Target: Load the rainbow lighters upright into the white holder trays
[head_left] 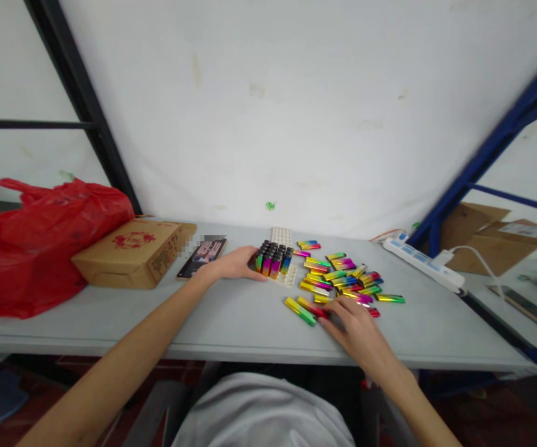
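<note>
A tight block of upright lighters (274, 261) with black tops and shiny rainbow bodies stands at the white studded tray (287, 275). Around its left side curls my left hand (236, 263), fingers behind and thumb at the front. Loose lighters (338, 279) of the same kind lie scattered to the right. My right hand (354, 326) is low over the near edge of this pile, its fingers closed at the red end of a yellow-and-red lighter (312, 307). Beside that one lies a yellow-green lighter (300, 311). The right fingertips are partly hidden.
On the left are a red plastic bag (49, 242), a cardboard box (131, 251) and a dark flat printed packet (203, 257). A white power strip (424, 264) with a plugged-in cable lies at the right. The wall stands behind the grey table (231, 323).
</note>
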The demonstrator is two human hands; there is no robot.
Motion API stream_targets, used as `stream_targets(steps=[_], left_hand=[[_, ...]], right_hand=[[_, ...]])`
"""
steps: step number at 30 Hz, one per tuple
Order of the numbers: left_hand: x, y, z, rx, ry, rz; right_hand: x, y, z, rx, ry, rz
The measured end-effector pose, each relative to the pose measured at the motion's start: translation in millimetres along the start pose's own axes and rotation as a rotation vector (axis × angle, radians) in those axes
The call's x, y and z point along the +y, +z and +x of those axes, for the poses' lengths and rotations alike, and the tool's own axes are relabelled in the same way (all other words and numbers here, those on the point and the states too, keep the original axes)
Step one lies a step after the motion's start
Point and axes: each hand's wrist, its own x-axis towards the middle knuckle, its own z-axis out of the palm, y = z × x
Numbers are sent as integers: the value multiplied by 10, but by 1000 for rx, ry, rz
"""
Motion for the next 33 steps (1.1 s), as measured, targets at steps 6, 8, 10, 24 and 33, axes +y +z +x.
stream_targets(steps=[6, 8, 10, 24, 33], left_hand=[[5, 2, 0, -8, 8, -30], [14, 2, -5, 3, 16, -49], [29, -1, -12, 7, 25, -60], [22, -11, -12, -6, 18, -22], [48, -22, -15, -16, 33, -48]], right_hand=[[56, -94, 134, -24, 149, 259], [108, -156, 224, -15, 217, 440], [148, -196, 357, 11, 305, 692], [-68, 78, 1703, 26, 325, 1287], [-2, 405, 1494, 230, 258, 745]])
